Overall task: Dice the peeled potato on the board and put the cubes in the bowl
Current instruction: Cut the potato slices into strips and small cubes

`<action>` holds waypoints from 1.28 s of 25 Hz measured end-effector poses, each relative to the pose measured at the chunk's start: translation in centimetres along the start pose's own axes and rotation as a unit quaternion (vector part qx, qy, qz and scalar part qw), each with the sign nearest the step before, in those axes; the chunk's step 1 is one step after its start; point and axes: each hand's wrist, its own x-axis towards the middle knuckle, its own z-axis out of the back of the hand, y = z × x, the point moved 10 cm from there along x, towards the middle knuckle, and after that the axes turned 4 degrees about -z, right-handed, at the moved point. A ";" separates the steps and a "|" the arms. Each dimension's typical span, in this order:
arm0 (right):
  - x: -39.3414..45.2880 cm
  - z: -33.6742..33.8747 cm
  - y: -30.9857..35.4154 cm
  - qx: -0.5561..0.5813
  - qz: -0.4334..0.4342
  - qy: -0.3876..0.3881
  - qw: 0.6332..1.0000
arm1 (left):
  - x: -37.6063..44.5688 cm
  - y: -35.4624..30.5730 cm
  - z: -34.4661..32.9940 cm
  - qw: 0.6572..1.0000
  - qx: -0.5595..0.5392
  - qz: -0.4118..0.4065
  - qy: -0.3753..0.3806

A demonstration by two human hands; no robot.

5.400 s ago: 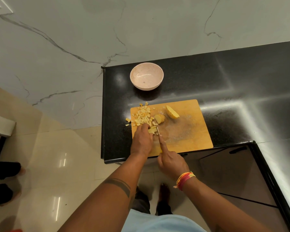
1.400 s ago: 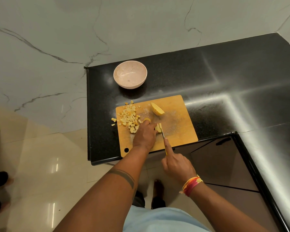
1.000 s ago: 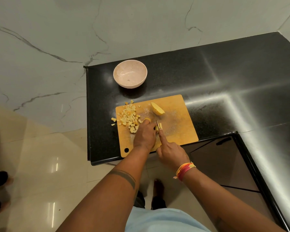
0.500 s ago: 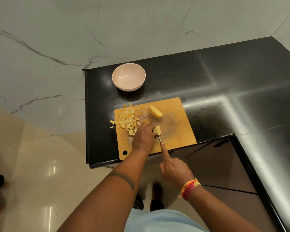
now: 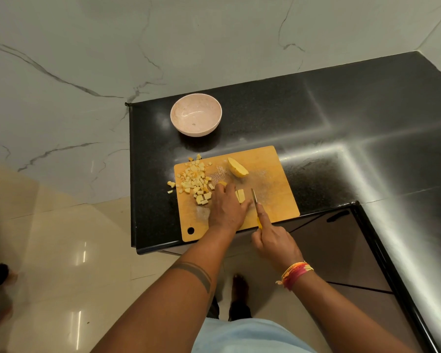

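Now drawn back beside the potato strips (image 5: 240, 195) at frame centre, knife (image 5: 254, 197) gripped by right hand (image 5: 274, 240), apparently lifted since half a second ago; left hand (image 5: 228, 208) curled over strips. Cubes (image 5: 194, 180) piled left on board (image 5: 273, 200), uncut wedge (image 5: 237, 168) above, bowl (image 5: 196, 114) holding no cubes yet.

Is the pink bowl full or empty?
Empty: the round pink bowl shows only its bare inside, and the diced potato cubes lie on the wooden board.
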 end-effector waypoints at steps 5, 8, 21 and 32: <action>0.5 0.1 0.2 0.002 0.000 0.003 1.000 | 0.5 -0.7 0.2 0.998 -0.014 -0.055 0.030; 0.4 0.0 0.2 0.003 0.001 0.005 1.000 | 0.6 -1.4 0.1 0.992 -0.006 -0.104 0.065; 0.3 -0.6 2.0 -0.055 0.032 0.007 0.998 | 0.4 -0.7 0.7 0.995 0.000 -0.091 0.030; 2.3 -1.3 3.2 -0.091 0.030 0.024 0.995 | 0.4 -1.1 1.2 0.996 -0.001 -0.085 0.024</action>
